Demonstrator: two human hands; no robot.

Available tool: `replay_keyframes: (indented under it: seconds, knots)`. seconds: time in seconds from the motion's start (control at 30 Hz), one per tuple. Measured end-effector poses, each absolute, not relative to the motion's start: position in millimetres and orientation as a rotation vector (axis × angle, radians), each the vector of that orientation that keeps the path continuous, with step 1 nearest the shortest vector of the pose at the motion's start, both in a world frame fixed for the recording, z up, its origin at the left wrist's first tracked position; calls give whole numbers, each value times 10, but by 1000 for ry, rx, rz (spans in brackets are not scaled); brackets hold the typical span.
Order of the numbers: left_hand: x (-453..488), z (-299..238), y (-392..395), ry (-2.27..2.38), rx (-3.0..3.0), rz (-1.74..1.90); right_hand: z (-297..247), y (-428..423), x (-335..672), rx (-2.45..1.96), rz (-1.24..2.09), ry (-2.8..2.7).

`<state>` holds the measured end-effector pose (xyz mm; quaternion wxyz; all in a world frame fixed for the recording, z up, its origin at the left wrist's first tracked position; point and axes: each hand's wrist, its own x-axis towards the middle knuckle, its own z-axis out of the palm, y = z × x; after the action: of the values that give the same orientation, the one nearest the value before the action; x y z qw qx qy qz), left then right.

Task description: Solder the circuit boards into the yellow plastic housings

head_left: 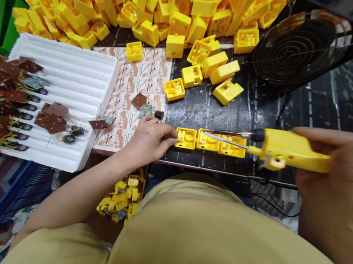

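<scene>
"What's done?"
"Three open yellow cases (206, 145) lined up right of our left hand (154, 139); it touches the nearest case (188, 138), pinch unclear. Our right hand (339, 168) clamps a soldering gun (291, 149)."
"Unfinished?"
"We see circuit boards (48, 122) loose, left of the left hand, uncased."

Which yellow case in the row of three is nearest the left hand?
The leftmost case: the left hand is at its outer end; the middle case and rightmost case are farther.

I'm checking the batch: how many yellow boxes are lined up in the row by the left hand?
3: the left box beside the left hand, the middle box, and the right box. The yellow tool covers parts of the last two; no box seems hidden.
</scene>
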<state>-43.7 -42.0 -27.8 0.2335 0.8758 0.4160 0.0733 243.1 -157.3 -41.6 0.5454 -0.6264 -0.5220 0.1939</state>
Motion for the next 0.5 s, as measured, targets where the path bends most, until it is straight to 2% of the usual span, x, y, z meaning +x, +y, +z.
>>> replay_keyframes:
  seconds: [0.17,0.33,0.5]
  knots:
    - [-379,-214,-386,1164,2456,34,-337,-1671,2337,-1409,523,-1413]
    - [-338,-171,-356,1154,2502,-74,-283,-1629,2362,-1182,333,-1790]
    - [-335,-153,-357,1127,2575,-75,-194,-1546,2331,-1077,318,-2072]
